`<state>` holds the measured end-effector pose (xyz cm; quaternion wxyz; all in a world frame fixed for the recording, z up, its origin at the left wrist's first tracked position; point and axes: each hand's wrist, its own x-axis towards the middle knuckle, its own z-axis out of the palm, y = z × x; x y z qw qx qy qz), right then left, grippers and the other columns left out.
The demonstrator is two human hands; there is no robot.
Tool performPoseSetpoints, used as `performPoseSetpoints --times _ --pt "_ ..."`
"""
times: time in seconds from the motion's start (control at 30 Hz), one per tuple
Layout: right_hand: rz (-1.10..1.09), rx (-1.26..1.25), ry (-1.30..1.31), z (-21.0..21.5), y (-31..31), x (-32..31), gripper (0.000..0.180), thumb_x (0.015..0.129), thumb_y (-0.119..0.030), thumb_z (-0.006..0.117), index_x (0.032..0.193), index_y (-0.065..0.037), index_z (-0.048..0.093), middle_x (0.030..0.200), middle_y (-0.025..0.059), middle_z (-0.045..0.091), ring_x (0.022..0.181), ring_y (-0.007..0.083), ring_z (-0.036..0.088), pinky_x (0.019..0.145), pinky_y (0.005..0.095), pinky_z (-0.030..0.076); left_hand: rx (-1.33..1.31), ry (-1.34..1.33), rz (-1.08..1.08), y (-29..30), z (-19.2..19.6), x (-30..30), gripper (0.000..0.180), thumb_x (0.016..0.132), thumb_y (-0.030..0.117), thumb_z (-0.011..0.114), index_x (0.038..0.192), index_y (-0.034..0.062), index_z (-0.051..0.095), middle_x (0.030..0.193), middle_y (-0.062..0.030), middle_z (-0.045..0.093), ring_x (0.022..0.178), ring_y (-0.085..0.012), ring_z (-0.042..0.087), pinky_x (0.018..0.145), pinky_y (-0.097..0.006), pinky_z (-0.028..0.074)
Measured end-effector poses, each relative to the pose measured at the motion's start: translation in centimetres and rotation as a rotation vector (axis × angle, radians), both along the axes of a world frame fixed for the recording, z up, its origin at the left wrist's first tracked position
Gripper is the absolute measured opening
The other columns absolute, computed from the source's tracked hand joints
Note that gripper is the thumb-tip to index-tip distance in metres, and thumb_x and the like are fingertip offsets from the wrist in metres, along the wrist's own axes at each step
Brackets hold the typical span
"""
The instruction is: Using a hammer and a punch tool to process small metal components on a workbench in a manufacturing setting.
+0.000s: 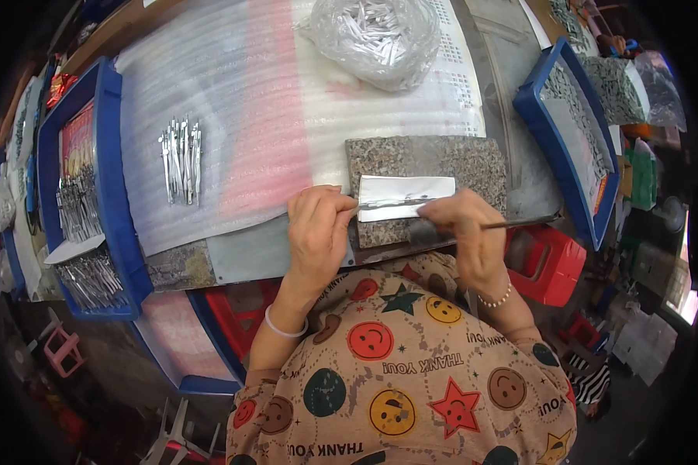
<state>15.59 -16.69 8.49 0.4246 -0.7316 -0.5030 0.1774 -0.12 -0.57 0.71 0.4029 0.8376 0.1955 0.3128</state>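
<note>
A stack of white paper (411,184) lies on a speckled granite slab (481,167), and across it runs a thin, dark silvery metal piece (392,204). My left hand (316,229) is closed in a pinch on the left end of that piece. My right hand (471,231) wraps round a small hammer with a thin dark handle (523,222) sticking out to the right. Its dark, blurred head (424,232) hangs near the slab's front edge. My right fingertips rest at the right end of the metal piece; their exact grip there is hidden.
Several slim silvery pieces (181,163) lie on the foam-covered table (233,93). A plastic bag (376,39) of white-silver pieces sits at the back. Blue trays of metal parts flank both sides (120,194) (531,105). Red stools (554,263) stand below the table edge.
</note>
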Motion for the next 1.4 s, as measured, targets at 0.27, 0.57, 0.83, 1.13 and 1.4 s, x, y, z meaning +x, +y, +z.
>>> performPoseSetpoints --times 0.27,0.57,0.83,1.13,1.4 --pt "-0.279 0.060 1.252 -0.6 -0.7 -2.5 0.026 0.097 -0.010 0.049 0.120 0.001 0.050 0.095 0.0128 0.061 0.052 0.0064 0.045 0.046 0.0204 0.041 -0.247 -0.142 0.055 -1.5 3.6 -1.4 0.013 0.078 -0.007 0.068 0.086 0.0007 0.061 0.085 -0.0137 0.065 0.083 -0.0291 0.064 0.076 -0.036 0.048" --pt "-0.249 0.039 1.392 -1.3 2.4 -3.3 0.012 0.093 -0.010 0.058 0.100 0.001 0.059 0.075 0.0067 0.059 0.049 0.0062 0.044 0.043 0.0210 0.040 -0.499 0.088 -0.051 -2.0 6.1 -3.4 0.011 0.090 0.002 0.062 0.099 -0.0039 0.062 0.090 -0.0096 0.067 0.082 -0.0121 0.062 0.073 -0.024 0.048" --pt "-0.174 -0.131 1.097 -0.8 4.5 -4.7 0.009 0.090 -0.007 0.062 0.094 0.001 0.061 0.068 0.0047 0.060 0.048 0.0060 0.050 0.045 0.0195 0.042 -0.869 0.125 -0.128 -0.8 5.0 -4.6 0.014 0.093 0.008 0.059 0.100 -0.0035 0.063 0.079 -0.0072 0.066 0.070 -0.0108 0.059 0.064 -0.026 0.048" --pt "-0.038 -0.059 1.139 -0.1 8.1 -5.8 0.034 0.092 -0.012 0.060 0.121 0.002 0.050 0.078 0.0084 0.062 0.049 0.0054 0.044 0.045 0.0198 0.039 -0.789 -0.033 0.050 2.4 5.5 -7.7 0.014 0.093 0.007 0.057 0.102 -0.0024 0.063 0.080 -0.0033 0.063 0.074 -0.0084 0.057 0.068 -0.024 0.047" --pt "0.036 -0.302 0.882 0.6 7.8 -6.9 0.013 0.094 -0.011 0.057 0.101 -0.001 0.060 0.079 0.0068 0.065 0.051 0.0041 0.048 0.046 0.0184 0.039 0.321 0.120 0.712 12.9 3.4 -8.9 0.006 0.080 0.003 0.063 0.087 0.0025 0.063 0.081 -0.0132 0.059 0.081 -0.0335 0.055 0.071 -0.044 0.043"
